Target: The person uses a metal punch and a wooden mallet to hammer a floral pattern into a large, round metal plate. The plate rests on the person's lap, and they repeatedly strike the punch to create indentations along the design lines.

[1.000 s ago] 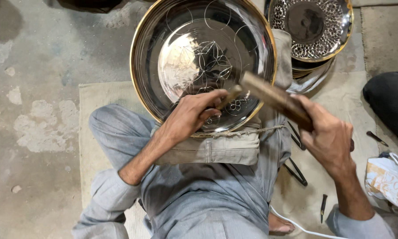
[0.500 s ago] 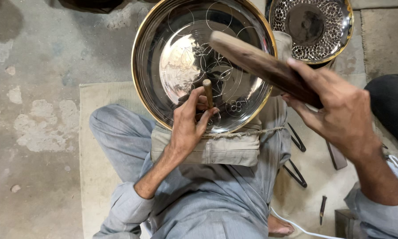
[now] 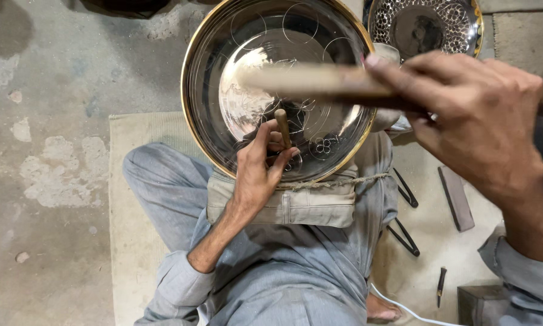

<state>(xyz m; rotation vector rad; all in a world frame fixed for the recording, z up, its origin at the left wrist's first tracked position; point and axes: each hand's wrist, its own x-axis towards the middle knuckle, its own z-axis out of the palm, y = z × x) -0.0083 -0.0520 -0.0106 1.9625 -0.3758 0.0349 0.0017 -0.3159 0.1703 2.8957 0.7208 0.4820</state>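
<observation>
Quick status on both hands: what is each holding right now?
Left hand: closed on a small chisel set on the round metal tray.
Right hand: closed on a wooden mallet, raised above the tray.

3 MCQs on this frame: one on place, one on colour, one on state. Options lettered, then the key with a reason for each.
1. Where does the chisel tip rest?
A. on the round metal tray
B. on the floor
C. on the mat

2. What colour is the tray's rim?
A. black
B. gold
C. red

3. How is the wooden mallet held?
A. lying on the mat
B. raised above the tray in the right hand
C. tucked under a leg

Key: 1 A, the left hand holds it upright on the tray's surface. 2 B, a gold band rings the silver face. 3 B, the right hand grips it above the tray.
</observation>
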